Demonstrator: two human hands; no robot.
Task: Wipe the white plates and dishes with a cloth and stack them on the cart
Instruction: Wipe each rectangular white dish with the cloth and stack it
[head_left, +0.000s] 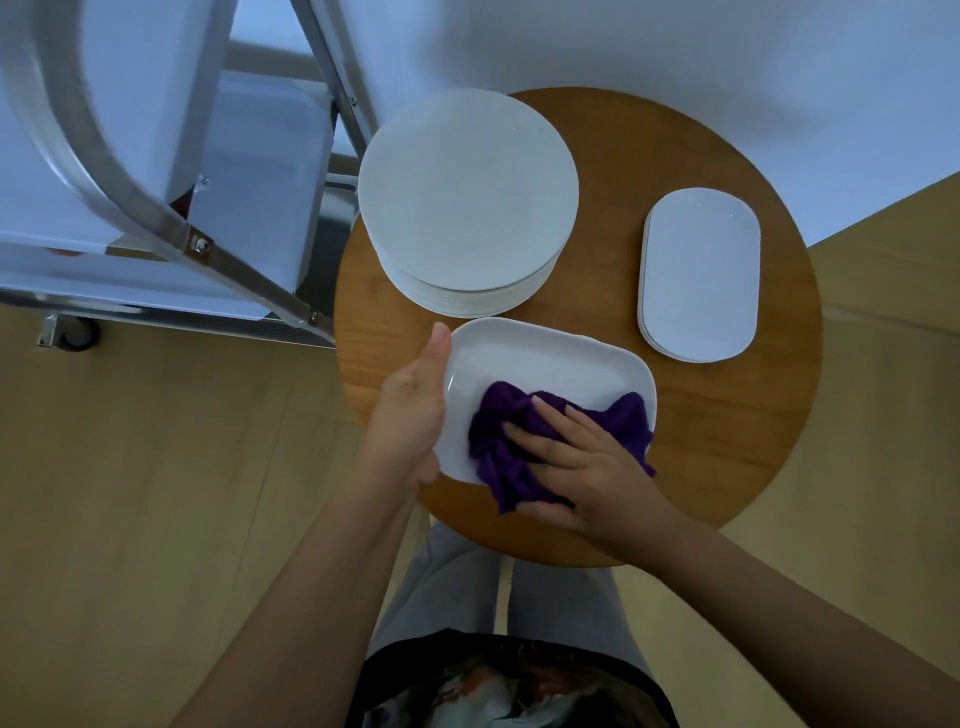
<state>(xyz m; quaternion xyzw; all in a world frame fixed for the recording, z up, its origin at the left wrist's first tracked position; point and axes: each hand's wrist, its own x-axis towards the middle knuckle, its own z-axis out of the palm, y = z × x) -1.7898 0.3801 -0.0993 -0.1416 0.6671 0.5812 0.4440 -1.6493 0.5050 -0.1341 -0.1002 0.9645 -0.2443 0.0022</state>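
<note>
A white rectangular dish (540, 358) lies at the near edge of a round wooden table (727, 410). My left hand (415, 405) holds the dish by its left rim, thumb along the edge, the fingers hidden under it. My right hand (576, 457) presses a crumpled purple cloth (501, 441) flat onto the dish with straight fingers. A tall stack of round white plates (467, 197) stands behind the dish. A smaller stack of oval white dishes (698, 275) sits at the right of the table.
A metal cart (171, 228) with white shelves and a castor wheel (78, 332) stands left of the table, its frame close to the round plates. Wooden floor surrounds the table; a white wall lies behind it.
</note>
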